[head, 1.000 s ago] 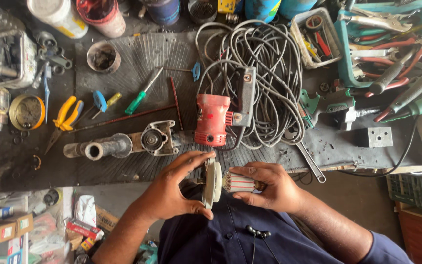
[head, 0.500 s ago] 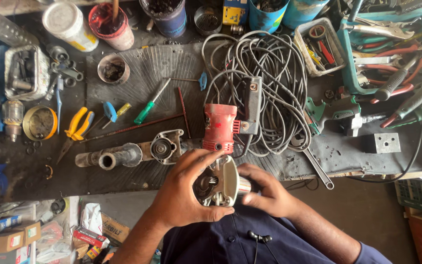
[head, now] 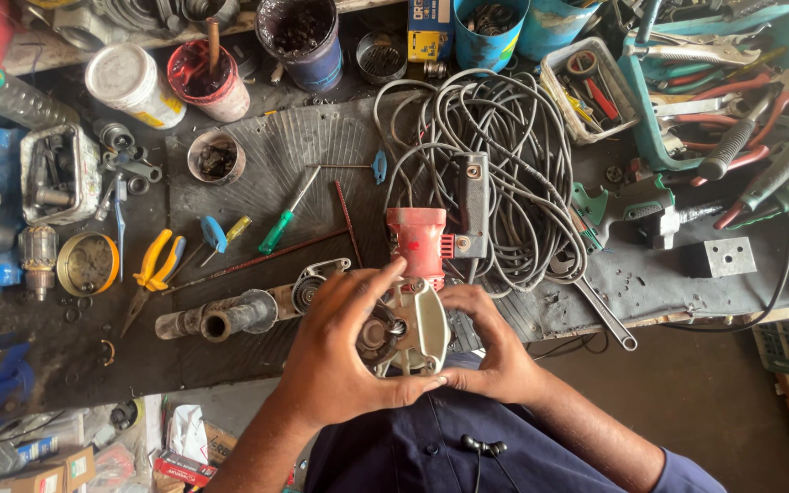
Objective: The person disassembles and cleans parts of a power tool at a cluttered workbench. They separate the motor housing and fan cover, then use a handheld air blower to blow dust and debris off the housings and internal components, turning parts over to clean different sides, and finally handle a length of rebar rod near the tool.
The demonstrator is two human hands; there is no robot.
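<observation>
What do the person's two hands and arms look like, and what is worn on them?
Both the left hand and the right hand are bare: no gloves, and no rings or watch that I can see. The left forearm is uncovered. A dark navy sleeve shows on the right arm near the elbow, matching the navy buttoned shirt.

- Dark, grimy work surface [head: 139, 365] – cluttered throughout.
- Coiled grey cable [head: 513, 183], red motor housing [head: 415, 239] beside it.
- Yellow pliers [head: 152, 265], green screwdriver [head: 283, 224], white tub [head: 134, 85].
- Teal tool tray [head: 636, 110] at one end.
</observation>
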